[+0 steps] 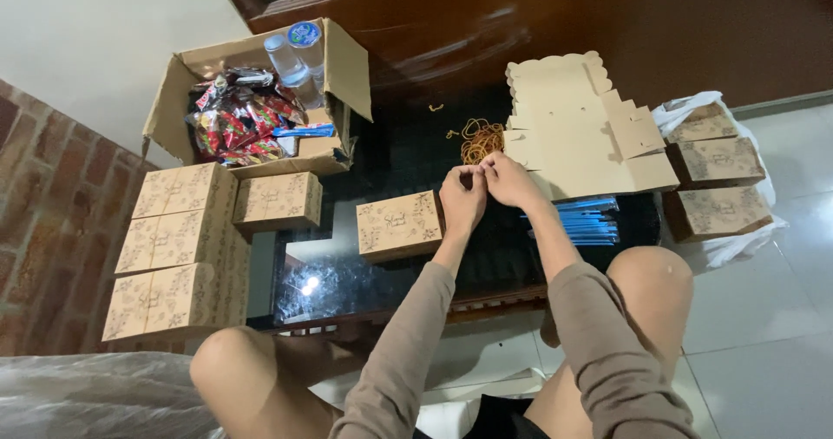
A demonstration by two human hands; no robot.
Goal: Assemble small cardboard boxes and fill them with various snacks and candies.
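My left hand (462,198) and my right hand (510,179) meet over the dark glass table (382,265), fingertips pinched together on something small, probably a rubber band; it is too small to be sure. A heap of tan rubber bands (480,140) lies just beyond my fingers. A closed printed kraft box (399,225) sits on the table by my left hand. A stack of flat, unfolded box blanks (581,131) lies beside my right hand.
An open carton (338,57) at far left holds red snack packets (239,118) and water bottles (291,53). Several closed printed boxes (178,248) are stacked at left. More boxes (716,179) rest on a white bag at right. Blue packets (590,222) lie under the blanks.
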